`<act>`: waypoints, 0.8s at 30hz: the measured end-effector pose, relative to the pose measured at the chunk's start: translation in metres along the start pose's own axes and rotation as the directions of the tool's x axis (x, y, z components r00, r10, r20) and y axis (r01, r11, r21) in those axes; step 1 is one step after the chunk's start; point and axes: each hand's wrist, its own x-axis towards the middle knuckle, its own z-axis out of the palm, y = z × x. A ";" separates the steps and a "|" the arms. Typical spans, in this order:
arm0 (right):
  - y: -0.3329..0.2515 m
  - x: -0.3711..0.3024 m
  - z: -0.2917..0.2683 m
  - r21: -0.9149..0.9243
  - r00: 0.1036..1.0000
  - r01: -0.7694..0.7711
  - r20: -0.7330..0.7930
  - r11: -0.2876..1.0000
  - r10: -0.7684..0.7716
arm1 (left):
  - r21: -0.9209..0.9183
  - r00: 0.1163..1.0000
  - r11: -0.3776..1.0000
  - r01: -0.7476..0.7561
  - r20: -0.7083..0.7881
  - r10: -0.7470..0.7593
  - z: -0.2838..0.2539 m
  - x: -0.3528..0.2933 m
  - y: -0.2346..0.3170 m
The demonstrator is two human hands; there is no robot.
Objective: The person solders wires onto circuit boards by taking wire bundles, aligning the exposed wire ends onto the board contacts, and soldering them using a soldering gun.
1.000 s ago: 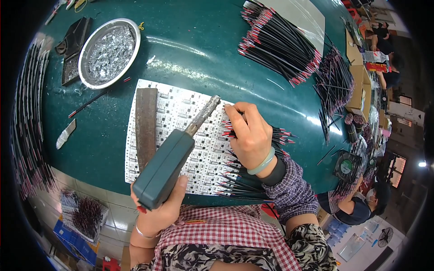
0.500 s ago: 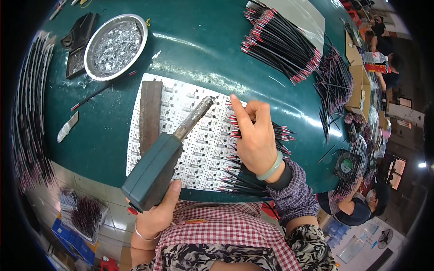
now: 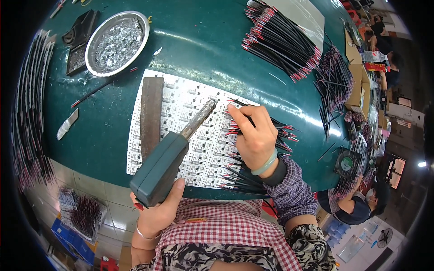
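Note:
My left hand [image 3: 162, 213] grips a dark green soldering gun [image 3: 162, 168]. The worn metal tip points up and right, over a white panel of small circuit boards [image 3: 181, 97]. On the panel's right side my right hand [image 3: 257, 135] is bent, index fingertip down by the board edge and the other fingers curled round a thin black wire [image 3: 239, 102]. The thumb and the pinch itself are mostly hidden. Several black wires with red and white ends [image 3: 239, 179] lie along that side, partly under my right hand. A brown flat bar [image 3: 151, 115] rests on the panel's left.
A metal bowl [image 3: 143, 47] of silvery scraps stands at the back left beside a dark open box [image 3: 76, 61]. Bundled black wires [image 3: 282, 43] lie at the back right. Long wire strips [image 3: 31, 108] hang along the left edge. A person [image 3: 357, 205] sits at the right.
My right index fingertip has drawn back toward me and bent. The soldering gun's body has shifted slightly right and up, its tip staying near the same spot.

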 end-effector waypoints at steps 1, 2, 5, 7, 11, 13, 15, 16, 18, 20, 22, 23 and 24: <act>0.000 -0.001 0.000 0.001 1.000 0.000 0.000 1.000 0.000 | 0.001 1.000 1.000 0.001 -0.001 -0.001 -0.001 0.000 0.000; 0.001 -0.001 0.001 0.018 1.000 0.008 0.000 1.000 -0.008 | 0.001 1.000 1.000 0.019 0.020 -0.019 -0.002 0.000 0.000; 0.001 0.000 0.000 0.047 1.000 0.012 0.007 0.999 -0.012 | 0.014 0.999 1.000 0.014 0.046 -0.015 -0.002 0.001 0.003; 0.000 0.001 -0.001 0.059 1.000 0.006 0.015 0.998 -0.007 | 0.025 0.999 1.000 -0.007 0.052 0.006 -0.002 0.003 0.006; 0.000 0.002 -0.001 0.064 1.000 -0.024 0.022 0.998 0.022 | 0.022 0.998 1.000 0.018 0.064 -0.020 -0.001 0.004 0.006; 0.001 0.003 -0.001 0.059 1.000 -0.015 0.019 0.998 0.014 | 0.015 0.998 1.000 0.010 0.069 -0.011 -0.001 0.004 0.006; 0.002 0.004 0.000 0.042 1.000 0.024 -0.004 0.999 -0.024 | 0.007 0.997 1.000 0.021 0.070 -0.022 -0.001 0.004 0.007; 0.002 0.004 0.000 0.042 1.000 0.024 -0.003 0.999 -0.024 | 0.008 0.997 1.000 0.022 0.070 -0.023 -0.001 0.004 0.006; 0.003 0.003 0.001 0.032 0.999 0.048 0.004 0.998 -0.049 | 0.083 0.994 0.996 -0.036 0.109 0.027 -0.002 0.004 0.005; 0.002 0.003 0.002 0.016 0.998 0.059 0.009 0.998 -0.059 | 0.069 0.997 0.995 -0.069 0.046 0.066 0.004 0.008 0.007; 0.002 0.003 0.002 -0.002 0.998 0.069 0.013 0.998 -0.069 | 0.056 0.994 0.993 -0.104 -0.014 0.105 0.010 0.011 0.009; 0.003 0.003 0.002 -0.013 0.997 0.076 0.013 0.997 -0.076 | 0.015 0.997 0.997 -0.072 -0.024 0.073 0.012 0.011 0.010; 0.004 0.002 0.002 -0.024 0.996 0.083 0.012 0.996 -0.083 | -0.027 0.999 0.999 -0.041 -0.033 0.040 0.013 0.012 0.011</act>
